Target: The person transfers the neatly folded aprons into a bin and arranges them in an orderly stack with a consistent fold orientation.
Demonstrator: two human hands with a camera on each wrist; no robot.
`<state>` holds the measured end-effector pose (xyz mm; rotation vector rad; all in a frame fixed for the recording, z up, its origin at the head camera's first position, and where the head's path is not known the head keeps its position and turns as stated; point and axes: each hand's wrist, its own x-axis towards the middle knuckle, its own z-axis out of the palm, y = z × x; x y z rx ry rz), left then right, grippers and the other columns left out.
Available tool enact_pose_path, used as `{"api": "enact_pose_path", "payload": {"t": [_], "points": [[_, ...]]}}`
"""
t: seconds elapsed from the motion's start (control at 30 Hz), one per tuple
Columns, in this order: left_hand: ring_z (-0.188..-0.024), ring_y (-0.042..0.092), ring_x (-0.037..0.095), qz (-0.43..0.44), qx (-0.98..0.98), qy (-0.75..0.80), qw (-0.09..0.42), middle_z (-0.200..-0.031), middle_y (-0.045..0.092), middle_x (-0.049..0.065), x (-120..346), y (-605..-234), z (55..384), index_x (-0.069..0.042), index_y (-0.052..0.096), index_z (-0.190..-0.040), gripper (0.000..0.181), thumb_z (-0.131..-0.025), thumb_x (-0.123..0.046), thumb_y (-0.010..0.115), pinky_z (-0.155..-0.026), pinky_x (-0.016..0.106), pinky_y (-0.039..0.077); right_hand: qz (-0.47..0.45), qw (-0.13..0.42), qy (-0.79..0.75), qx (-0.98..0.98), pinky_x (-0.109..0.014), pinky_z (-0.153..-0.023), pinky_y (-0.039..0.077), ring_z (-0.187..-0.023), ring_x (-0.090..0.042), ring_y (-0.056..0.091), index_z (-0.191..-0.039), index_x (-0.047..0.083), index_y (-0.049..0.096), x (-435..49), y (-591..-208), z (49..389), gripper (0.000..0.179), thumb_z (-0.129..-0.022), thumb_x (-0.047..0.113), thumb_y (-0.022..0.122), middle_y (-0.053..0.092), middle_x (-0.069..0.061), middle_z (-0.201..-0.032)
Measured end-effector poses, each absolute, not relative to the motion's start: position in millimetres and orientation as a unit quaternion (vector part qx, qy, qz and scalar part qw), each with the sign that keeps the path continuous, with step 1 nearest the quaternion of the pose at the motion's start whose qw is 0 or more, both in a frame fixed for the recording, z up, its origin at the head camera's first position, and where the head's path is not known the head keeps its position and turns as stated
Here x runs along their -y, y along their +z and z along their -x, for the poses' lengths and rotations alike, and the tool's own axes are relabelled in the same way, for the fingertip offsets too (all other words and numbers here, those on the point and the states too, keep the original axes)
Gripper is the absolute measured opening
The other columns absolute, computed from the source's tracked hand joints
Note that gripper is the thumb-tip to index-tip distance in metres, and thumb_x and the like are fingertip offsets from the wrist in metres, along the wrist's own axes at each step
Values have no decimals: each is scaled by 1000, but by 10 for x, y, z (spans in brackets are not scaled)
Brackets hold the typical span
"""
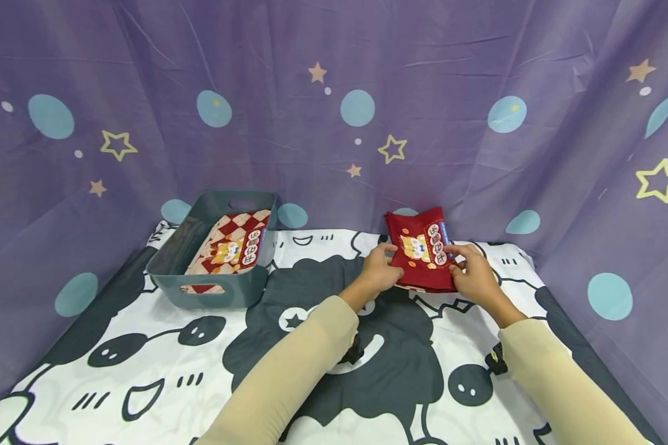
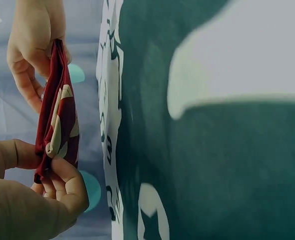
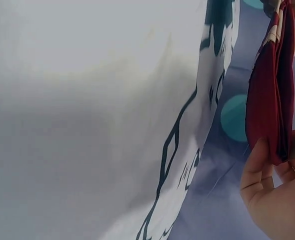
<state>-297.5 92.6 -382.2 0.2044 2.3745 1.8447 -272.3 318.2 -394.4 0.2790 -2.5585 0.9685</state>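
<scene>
A folded red cloth (image 1: 423, 250) with a yellow cartoon animal and white characters is held up at the back of the bed-like surface, to the right of middle. My left hand (image 1: 380, 269) pinches its left edge, and my right hand (image 1: 475, 278) pinches the right edge. Seen edge-on in the left wrist view, the cloth (image 2: 57, 115) shows several stacked layers, some with a cream check, between thumb and fingers. In the right wrist view, the right hand (image 3: 275, 205) grips a lower corner of the cloth (image 3: 265, 100).
On the left stands a grey-blue plastic basket (image 1: 211, 290) with handle holes. Inside lies a folded red-and-cream checked cloth (image 1: 234, 241) bearing a similar cartoon print. A black-and-white patterned sheet (image 1: 200, 377) covers the surface, and a purple curtain (image 1: 289, 167) hangs behind.
</scene>
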Motion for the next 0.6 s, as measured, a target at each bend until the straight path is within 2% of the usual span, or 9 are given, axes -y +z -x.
{"api": "enact_pose_path", "payload": {"t": [0.3, 0.6], "points": [[-92, 69, 22, -76, -778, 618, 83, -110, 69, 13, -711, -3801, 2947, -5, 53, -141, 58, -86, 12, 64, -74, 32, 58, -105, 187, 371, 904, -23, -67, 48, -84, -31, 64, -132, -4, 62, -2980, -3938, 2715, 44, -90, -14, 56, 58, -24, -114], [-84, 68, 19, -72, -790, 605, 61, -104, 71, 14, -558, -3795, 2939, -4, 54, -139, 60, -83, 13, 65, -70, 29, 56, -125, 199, 371, 898, -26, -69, 48, -82, -30, 65, -131, -3, 64, -2834, -3984, 2752, 45, -88, -15, 58, 61, -25, -115]]}}
